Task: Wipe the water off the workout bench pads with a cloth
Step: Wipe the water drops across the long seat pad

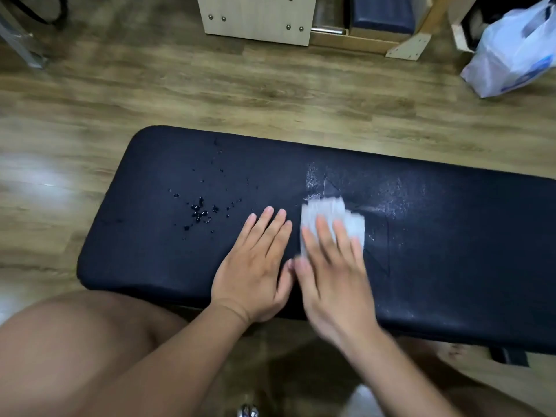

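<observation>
1. Right fingers (326, 233): straight, slightly spread, pressed flat on top of the cloth (334, 210). No pinch, no curl. Motion-blurred.
2. Left fingers (266, 224): straight, close together, flat on the bare pad, holding nothing.
3. Right hand (331, 275) covers the cloth's near half. Left hand (252, 266) sits just beside it; can't tell if the thumbs touch.
4. Cloth: white, thin, looks folded, lying mid-length on the bench pad (451, 266), far edge showing past the fingertips. Judged light, soft and limp, so it would bunch if pushed by one edge. Flat palm over its middle is the sensible hold.
5. Bench pad: dark, smooth, cushioned. Probably slick when wet, so the cloth should glide easily.
6. Streaky smear (391, 194) right of the cloth. Water droplets (198, 212) clustered left of the left hand, well apart from the cloth, not yet wiped.
7. Further out: wooden floor (210, 85), plastic bag (517, 52) top right, knee (75, 341) lower left.
</observation>
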### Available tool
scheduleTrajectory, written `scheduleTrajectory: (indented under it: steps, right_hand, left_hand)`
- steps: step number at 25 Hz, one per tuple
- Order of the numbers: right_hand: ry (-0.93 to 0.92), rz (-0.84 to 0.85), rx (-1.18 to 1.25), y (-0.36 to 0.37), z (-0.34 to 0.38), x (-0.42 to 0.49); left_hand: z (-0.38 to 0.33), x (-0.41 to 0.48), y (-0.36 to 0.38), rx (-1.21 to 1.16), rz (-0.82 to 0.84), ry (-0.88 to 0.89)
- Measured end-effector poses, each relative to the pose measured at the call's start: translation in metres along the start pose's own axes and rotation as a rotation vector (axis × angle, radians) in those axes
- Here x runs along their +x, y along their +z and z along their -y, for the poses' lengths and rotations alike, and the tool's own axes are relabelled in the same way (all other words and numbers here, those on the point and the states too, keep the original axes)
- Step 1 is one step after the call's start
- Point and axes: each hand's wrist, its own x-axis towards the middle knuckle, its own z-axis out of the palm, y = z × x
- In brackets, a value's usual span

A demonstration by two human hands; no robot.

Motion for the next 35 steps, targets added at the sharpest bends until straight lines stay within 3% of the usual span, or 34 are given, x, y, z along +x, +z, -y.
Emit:
scheduleTrajectory:
  steps: [4,6,10,12,14,21,25,27,31,33,35]
  right_hand:
    - [0.147,0.105,0.064,-0.018,-0.014,0.148]
    - [0.19,0.12,0.092,-0.021,-0.01,0.155]
    - [0.071,0.04,0.055,-0.002,0.009,0.007]
    - [0.025,0.068,0.055,0.004,0.012,-0.076]
    - [0.026,0.099,0.055,0.003,0.008,-0.103]
    - [0.08,-0.002,-0.05,-0.005,-0.006,0.09]
    - [-0.034,0.019,-0.109,-0.018,-0.052,0.102]
    - [0.062,-0.061,-0.106,-0.036,-0.129,0.068]
    - [0.604,-0.174,-0.132,-0.1,-0.289,0.007]
    - [0.844,-0.193,-0.079,-0.108,-0.301,0.004]
    - [0.816,-0.242,-0.057,-0.093,-0.262,0.019]
  left_hand:
    - [-0.001,0.0,-0.003,0.021,0.036,-0.004]
    - [-0.001,0.001,-0.003,0.018,0.035,-0.005]
    - [0.0,0.001,-0.003,-0.003,0.017,0.009]
    - [-0.001,0.001,-0.001,0.003,0.013,0.004]
    - [-0.002,0.0,0.0,-0.007,0.007,-0.006]
    - [-0.001,0.0,0.0,0.01,0.016,0.002]
    - [-0.002,0.0,-0.001,0.024,0.001,0.006]
    - [-0.001,0.0,0.0,0.025,-0.011,0.008]
    - [-0.001,0.0,0.002,0.005,-0.029,0.006]
    - [-0.001,0.0,0.001,0.007,-0.031,0.009]
    - [-0.001,0.0,0.001,0.02,-0.023,0.007]
